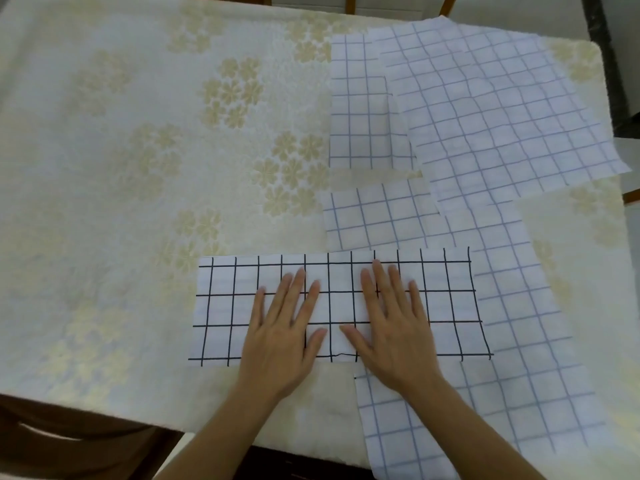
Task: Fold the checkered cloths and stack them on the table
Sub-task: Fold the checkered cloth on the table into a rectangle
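Note:
A white cloth with black grid lines [225,306] lies folded into a long strip near the table's front edge. My left hand [284,337] and my right hand [391,327] rest flat on its middle, palms down, fingers spread, holding nothing. Under its right end lies a white cloth with pale blue checks [519,341], spread flat and reaching over the front edge. Another pale blue checked cloth [502,109] lies spread at the back right. A further blue checked cloth [360,109] shows to its left, partly covered by it.
The table wears a cream tablecloth with beige flower prints [138,150]. Its front edge runs at the lower left, with a dark wooden chair [52,441] below it. Wooden chair backs show beyond the far edge.

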A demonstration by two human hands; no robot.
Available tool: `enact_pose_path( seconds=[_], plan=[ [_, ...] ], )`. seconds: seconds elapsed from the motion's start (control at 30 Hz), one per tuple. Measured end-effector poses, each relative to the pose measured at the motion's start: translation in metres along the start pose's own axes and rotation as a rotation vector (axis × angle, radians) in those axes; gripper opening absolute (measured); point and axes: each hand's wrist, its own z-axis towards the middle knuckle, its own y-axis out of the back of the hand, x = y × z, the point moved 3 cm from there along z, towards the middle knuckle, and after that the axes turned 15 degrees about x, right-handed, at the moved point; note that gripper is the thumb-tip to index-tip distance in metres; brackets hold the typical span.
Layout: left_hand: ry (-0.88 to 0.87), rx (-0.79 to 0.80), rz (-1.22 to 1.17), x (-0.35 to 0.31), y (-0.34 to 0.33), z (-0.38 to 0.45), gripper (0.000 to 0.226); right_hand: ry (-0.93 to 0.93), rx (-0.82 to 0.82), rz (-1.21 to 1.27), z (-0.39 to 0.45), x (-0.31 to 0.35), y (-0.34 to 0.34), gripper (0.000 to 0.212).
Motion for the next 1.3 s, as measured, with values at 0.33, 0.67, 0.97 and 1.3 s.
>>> enact_pose_path(
  seconds=[0.33,0.67,0.97,1.3],
  plan=[
    [0.062,-0.007,0.008,0.036,-0.005,-0.018,0.065,-0.181,0.064,-0.022,-0.024,-0.071,-0.002,0.088],
    [0.116,0.020,-0.044,0.071,0.012,0.015,0.069,-0.227,0.051,0.014,0.007,-0.092,0.008,0.083],
    [0.069,0.024,-0.015,0.067,0.016,0.017,0.074,-0.175,-0.053,0.016,-0.005,-0.086,0.013,0.084],
    [0.040,0.039,0.010,0.065,0.012,0.020,0.077,-0.185,-0.005,0.010,-0.009,-0.095,0.008,0.083]
  ],
)
